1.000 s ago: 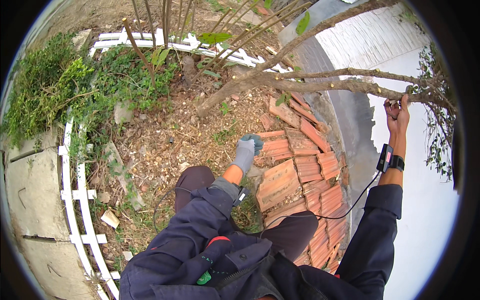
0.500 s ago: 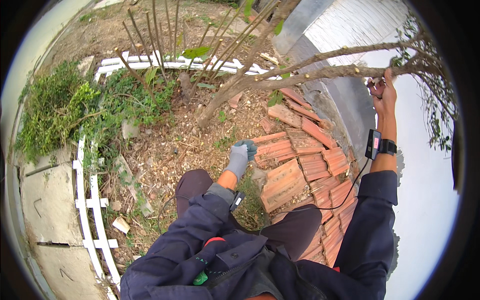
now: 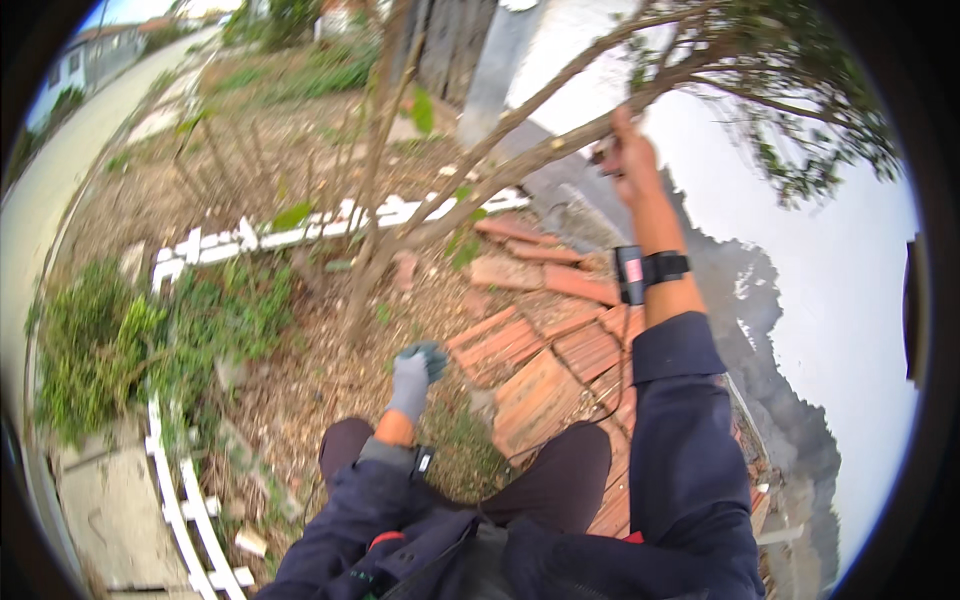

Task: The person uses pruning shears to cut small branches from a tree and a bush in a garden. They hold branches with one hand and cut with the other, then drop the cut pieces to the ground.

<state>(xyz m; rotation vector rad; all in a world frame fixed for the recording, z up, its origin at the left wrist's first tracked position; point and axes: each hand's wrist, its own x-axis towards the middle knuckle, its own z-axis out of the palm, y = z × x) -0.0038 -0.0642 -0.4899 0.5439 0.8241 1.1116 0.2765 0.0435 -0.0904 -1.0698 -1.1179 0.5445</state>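
Note:
My left hand (image 3: 417,372), in a grey glove with dark green fingertips, is closed in a fist above the soil and leaf litter, with nothing sticking out of it. Bare and raised to the upper right, my right hand (image 3: 630,155) is at a slanting tree branch (image 3: 545,155). Its thumb lies up against the bark, while the other fingers curl below the branch around something dark and reddish, too blurred to name. The branch runs from a low trunk (image 3: 362,300) up to a leafy crown (image 3: 810,95) at the right.
Stacked orange roof tiles (image 3: 545,395) lie in front of my knees, to the right. A low white fence (image 3: 290,225) bounds the bed, with a green shrub (image 3: 90,350) at the left. Thin upright stems (image 3: 385,130) stand near the trunk. A cable hangs from my right wrist device (image 3: 630,275).
The view has tilted upward, bringing a road and buildings into sight. My right arm now appears farther left, its hand still at the branch. My left hand stays closed.

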